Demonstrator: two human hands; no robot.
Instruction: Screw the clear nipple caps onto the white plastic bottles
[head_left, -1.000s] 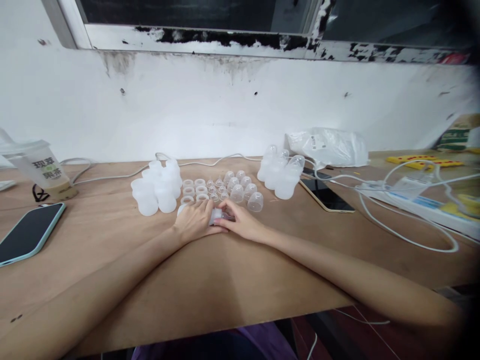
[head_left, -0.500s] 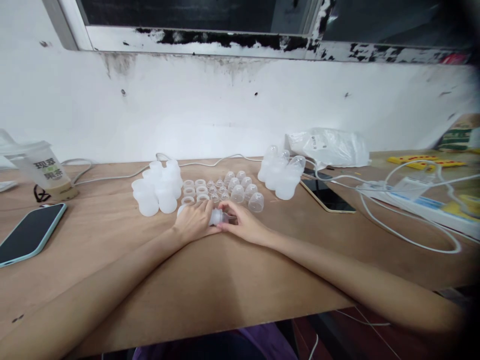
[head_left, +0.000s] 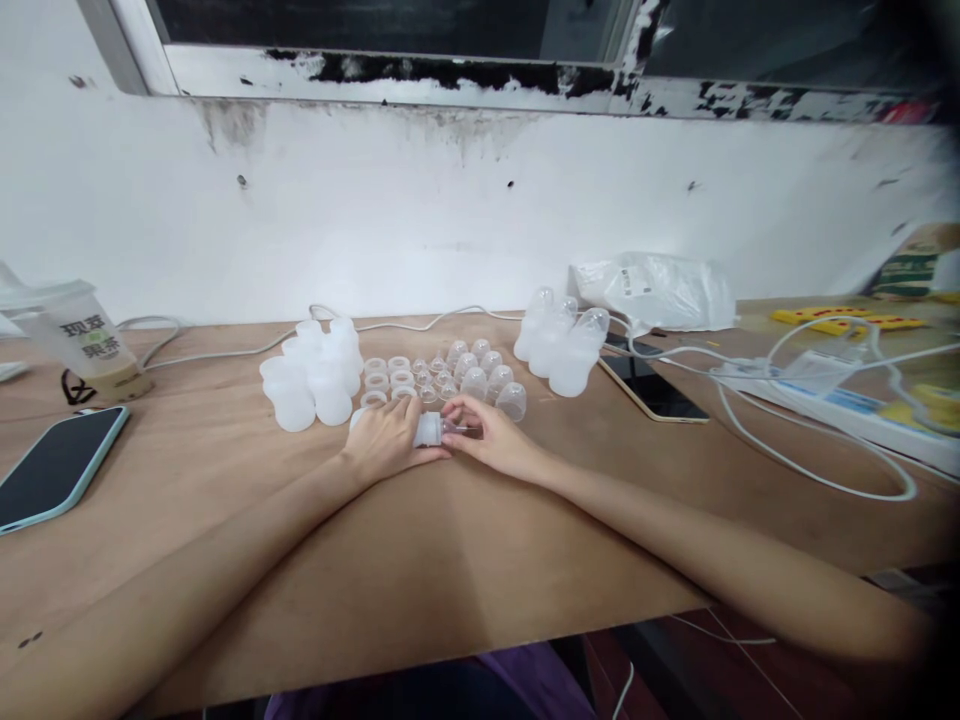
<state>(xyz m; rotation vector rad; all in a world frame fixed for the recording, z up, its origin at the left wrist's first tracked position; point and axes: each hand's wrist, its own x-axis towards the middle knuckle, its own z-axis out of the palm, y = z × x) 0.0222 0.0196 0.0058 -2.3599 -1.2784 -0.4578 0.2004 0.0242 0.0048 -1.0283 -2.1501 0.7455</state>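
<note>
A translucent white baby bottle [head_left: 429, 429] lies on its side above the table, its neck pointing right. My left hand [head_left: 384, 436] is wrapped round its body, which it mostly covers. At the neck end, my right hand [head_left: 496, 440] pinches a clear nipple [head_left: 452, 427] between thumb and fingers, against the bottle's mouth. Just beyond the hands are several white rings [head_left: 400, 365], small clear nipples [head_left: 425, 378] and clear domed caps [head_left: 499, 381], set out in rows. To the left is a cluster of uncapped bottles [head_left: 331, 375]; capped bottles [head_left: 571, 352] stand to the right.
A drink cup [head_left: 97, 345] and a phone [head_left: 61, 468] are at the left. On the right lie another phone [head_left: 654, 386], a plastic bag [head_left: 660, 293], a power strip [head_left: 832, 400] and looping white cables [head_left: 810, 482]. The wooden table's front edge [head_left: 450, 655] is near me.
The fingers of my right hand have shifted slightly right at the bottle's neck, where more of the bottle end shows. My left hand keeps its hold. The whole view has moved a little.
</note>
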